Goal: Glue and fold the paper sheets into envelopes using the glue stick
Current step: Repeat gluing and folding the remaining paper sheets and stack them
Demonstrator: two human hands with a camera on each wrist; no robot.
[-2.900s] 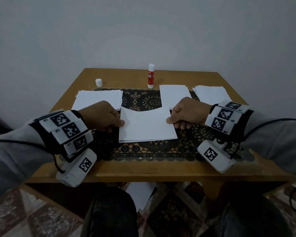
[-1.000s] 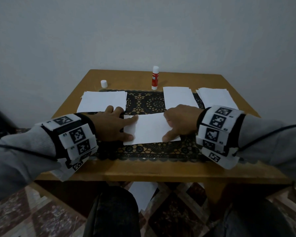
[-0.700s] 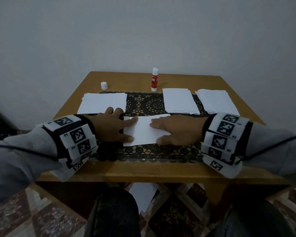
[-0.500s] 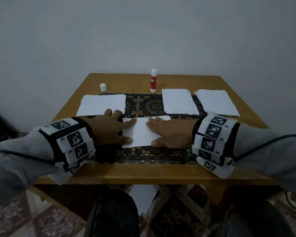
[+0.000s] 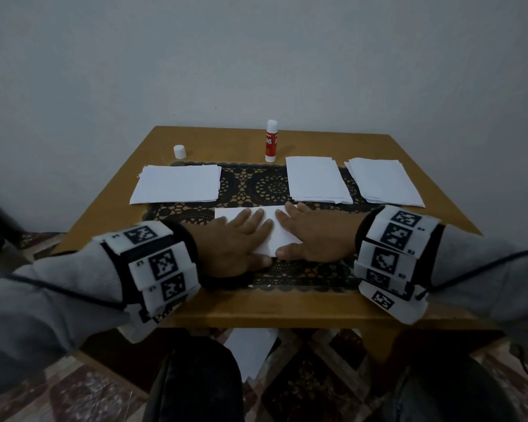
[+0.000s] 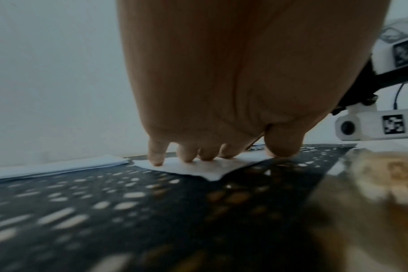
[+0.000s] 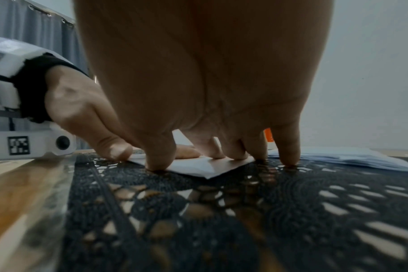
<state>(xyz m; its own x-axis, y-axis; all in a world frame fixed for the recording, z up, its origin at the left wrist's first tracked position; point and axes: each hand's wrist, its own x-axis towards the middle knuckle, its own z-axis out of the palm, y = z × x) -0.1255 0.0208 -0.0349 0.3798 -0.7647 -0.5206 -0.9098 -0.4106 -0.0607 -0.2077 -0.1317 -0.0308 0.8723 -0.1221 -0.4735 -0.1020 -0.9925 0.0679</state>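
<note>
A folded white paper sheet (image 5: 275, 236) lies on the black lace mat (image 5: 256, 187) near the table's front. My left hand (image 5: 241, 236) lies flat on its left half with straight fingers, and my right hand (image 5: 305, 236) presses flat on its right half. From the left wrist camera, the fingertips (image 6: 156, 160) press down on the sheet (image 6: 198, 169). The right wrist camera has my right fingertips (image 7: 156, 163) on the sheet (image 7: 205, 167) and my left hand (image 7: 86, 117) beside them. The red and white glue stick (image 5: 270, 141) stands upright at the back, its white cap (image 5: 180, 151) apart to the left.
A stack of white sheets (image 5: 177, 184) lies at the back left of the wooden table (image 5: 287, 309). Two more paper stacks lie at the back right (image 5: 316, 179) and far right (image 5: 383, 181). A loose sheet (image 5: 247, 348) lies on the floor under the table.
The sheet has been folded down to a narrower strip. Both hands went from holding its side edges to lying flat on it, and the left hand has slid right toward the middle.
</note>
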